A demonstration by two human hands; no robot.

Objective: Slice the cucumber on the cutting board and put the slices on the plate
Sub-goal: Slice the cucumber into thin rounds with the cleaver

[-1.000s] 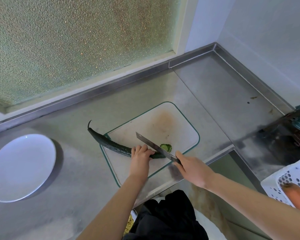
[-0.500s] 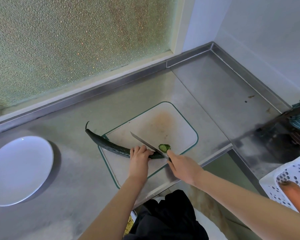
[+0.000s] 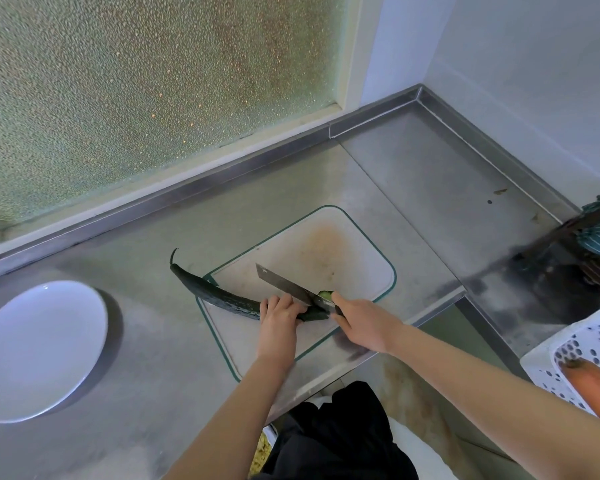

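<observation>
Cutting board (image 3: 343, 258): white with a green rim, set askew near the counter's (image 3: 153, 341) front edge; faint orange stain toward its far side.
Cucumber (image 3: 222, 297): long, dark green, lying across the board's left half. The curled stem end overhangs the board's far-left corner above the steel counter; the cut end points to the board's near-right side.
Left hand (image 3: 279, 318): fingers curled down over the cucumber, pinning it just short of the cut end; knuckles toward the blade.
Right hand (image 3: 364, 323): wrapped round the knife handle, which is mostly hidden inside the grip; one finger lies forward along the top of the blade.
Knife (image 3: 284, 285): broad blade across the cucumber's cut end, just right of the left fingers, tip aimed at the board's far-left side. Depth of cut cannot be told.
Slices (image 3: 324, 294): pale green cut pieces on the board beside the blade, partly behind the right hand; count unclear.
Plate (image 3: 39, 351): white, at the counter's left edge, well apart from the board.
Basket (image 3: 586, 344): white, perforated, at right, with a carrot (image 3: 593, 386) in it.
</observation>
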